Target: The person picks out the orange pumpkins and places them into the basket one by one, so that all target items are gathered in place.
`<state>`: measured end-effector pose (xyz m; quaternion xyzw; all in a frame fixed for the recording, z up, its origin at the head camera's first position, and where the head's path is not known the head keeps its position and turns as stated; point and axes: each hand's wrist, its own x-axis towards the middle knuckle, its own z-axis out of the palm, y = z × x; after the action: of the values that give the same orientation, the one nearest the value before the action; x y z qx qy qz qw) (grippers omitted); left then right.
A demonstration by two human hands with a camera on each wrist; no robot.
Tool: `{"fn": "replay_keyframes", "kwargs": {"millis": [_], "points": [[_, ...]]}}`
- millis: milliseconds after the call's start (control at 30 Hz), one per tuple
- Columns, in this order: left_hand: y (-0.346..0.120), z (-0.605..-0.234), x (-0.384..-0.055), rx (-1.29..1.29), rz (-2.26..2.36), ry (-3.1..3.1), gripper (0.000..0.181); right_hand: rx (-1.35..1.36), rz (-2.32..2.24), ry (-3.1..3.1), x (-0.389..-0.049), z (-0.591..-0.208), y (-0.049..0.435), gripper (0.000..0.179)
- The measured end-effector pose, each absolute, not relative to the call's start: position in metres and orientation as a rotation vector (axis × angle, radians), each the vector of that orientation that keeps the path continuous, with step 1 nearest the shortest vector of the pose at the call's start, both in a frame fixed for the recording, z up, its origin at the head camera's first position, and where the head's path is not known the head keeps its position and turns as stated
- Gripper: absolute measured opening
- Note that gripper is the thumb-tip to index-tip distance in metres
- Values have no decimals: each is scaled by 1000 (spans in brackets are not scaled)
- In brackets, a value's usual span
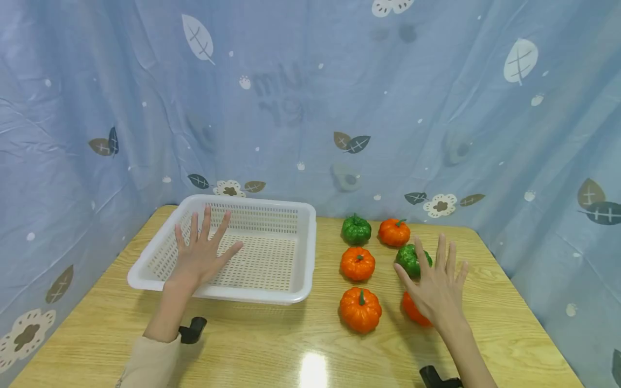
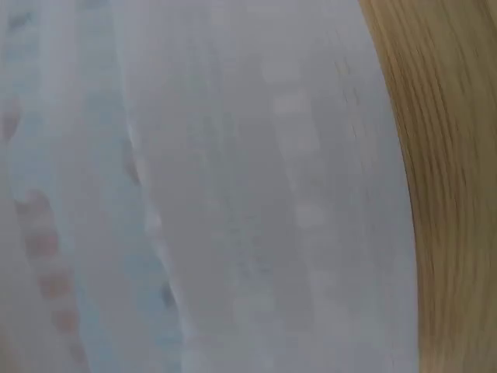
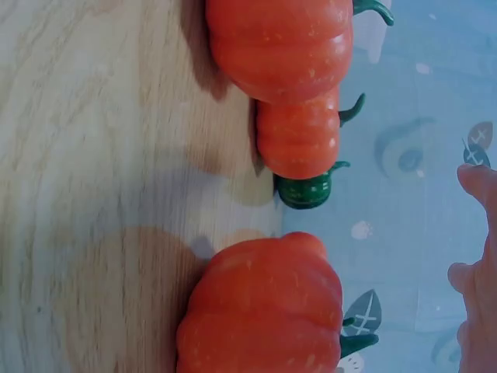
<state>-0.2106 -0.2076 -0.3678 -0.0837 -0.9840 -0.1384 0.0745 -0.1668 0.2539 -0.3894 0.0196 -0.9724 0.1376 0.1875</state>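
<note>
My left hand [image 1: 196,261] is spread wide over the near left part of a white plastic basket [image 1: 310,253] with slotted sides, holding nothing. On the right, my right hand [image 1: 436,288], fingers splayed, hovers above the small pumpkins and partly hides an orange pumpkin [image 1: 413,311] and a green pumpkin [image 1: 407,260]. Left of that hand stand two orange pumpkins, one nearer [image 1: 360,311] and one behind it [image 1: 358,265]. At the back are another green pumpkin [image 1: 356,230] and another orange pumpkin [image 1: 394,233]. In the right wrist view the fingers [image 3: 483,186] show at the right edge, apart from the pumpkins.
Everything stands on a light wooden table [image 1: 252,345]. A blue curtain [image 1: 301,108] printed with leaves and flowers hangs behind and at both sides. Black wrist mounts [image 1: 193,330] show beside both forearms. The left wrist view is blurred, mostly the basket's white wall [image 2: 342,194].
</note>
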Motion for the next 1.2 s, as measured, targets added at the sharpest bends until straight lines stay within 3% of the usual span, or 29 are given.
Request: {"fn": "replay_keyframes", "kwargs": {"millis": [533, 1000, 1200], "points": [[-322, -372, -218, -221, -526, -3116, 76, 69, 353, -2785, -139, -405, 262, 81], [-342, -390, -190, -404, -641, -2870, 74, 90, 475, -2906, -116, -411, 269, 76], [-341, -393, -190, -501, -905, -2769, 73, 254, 714, -2827, -124, -415, 286, 61]]}}
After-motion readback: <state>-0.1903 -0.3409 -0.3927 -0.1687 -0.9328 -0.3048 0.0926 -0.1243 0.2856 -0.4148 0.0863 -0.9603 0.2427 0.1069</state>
